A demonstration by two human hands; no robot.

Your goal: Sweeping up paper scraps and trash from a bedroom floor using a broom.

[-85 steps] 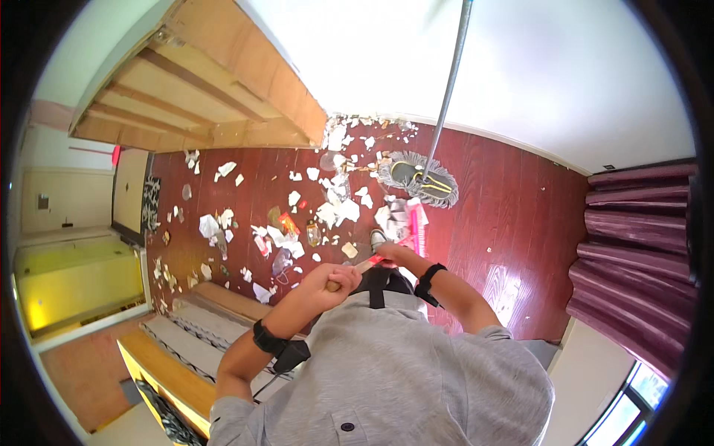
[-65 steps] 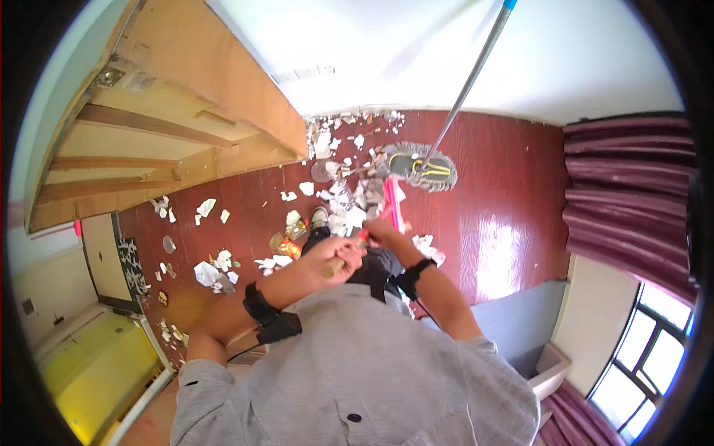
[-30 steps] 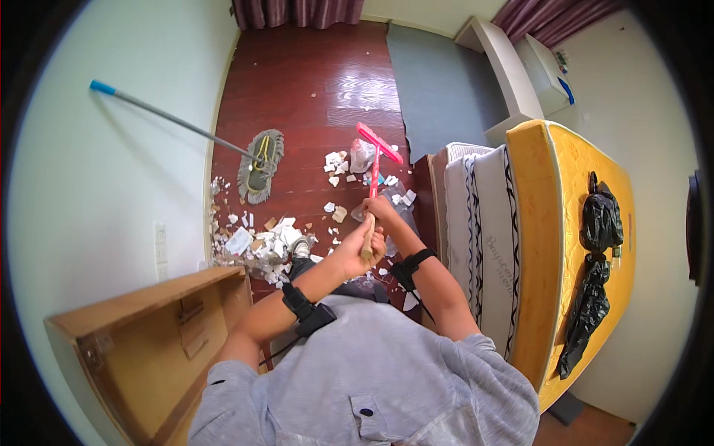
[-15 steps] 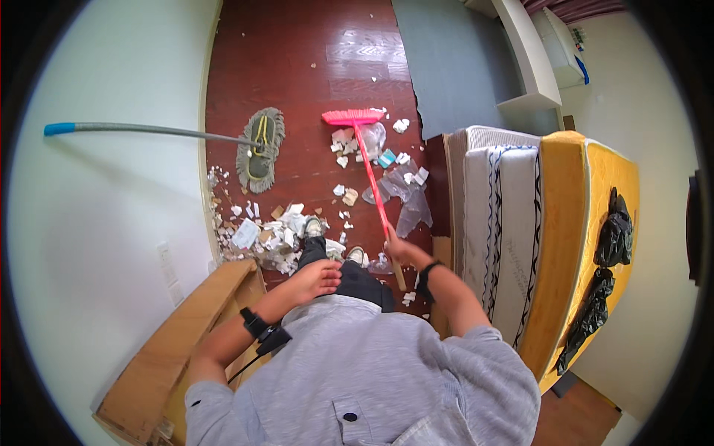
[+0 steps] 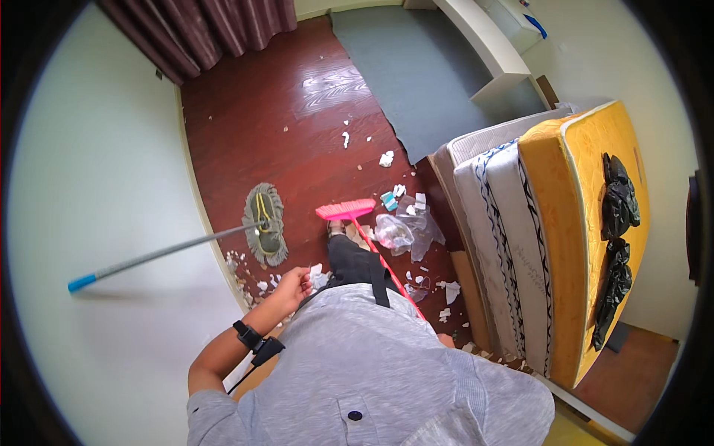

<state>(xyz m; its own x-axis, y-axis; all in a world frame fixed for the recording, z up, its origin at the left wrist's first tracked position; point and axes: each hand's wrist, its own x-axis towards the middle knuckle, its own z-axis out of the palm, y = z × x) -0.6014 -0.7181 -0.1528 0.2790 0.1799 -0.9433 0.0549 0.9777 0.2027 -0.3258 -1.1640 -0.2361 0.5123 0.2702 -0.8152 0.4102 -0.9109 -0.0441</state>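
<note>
A pink broom [image 5: 355, 209] slants across the floor, its bristle head lying just beyond my forward foot. Its handle runs back along my right side toward my right hand [image 5: 446, 340]. Only a small part of that hand shows past my grey shirt; it is at the handle's near end, fingers mostly hidden. My left hand [image 5: 294, 288] hangs at my left hip, loosely curled and holding nothing I can see. White scraps [image 5: 318, 277] show on the floor just past it. Crumpled clear plastic [image 5: 394, 233] and torn bits lie right of the broom head.
A grey mop [image 5: 265, 227] lies on the floor at left, its handle leaning toward the wall. Several mattresses [image 5: 554, 193] stand on edge at right, with black plastic bags [image 5: 619, 197] on the yellow one. Debris [image 5: 239, 266] lines the left wall. Purple curtains [image 5: 201, 33] hang far left.
My view has turned and moved forward over the floor. The broom head is now closer to my foot. My right hand has drawn back, mostly behind my body, while my left hand stays low.
</note>
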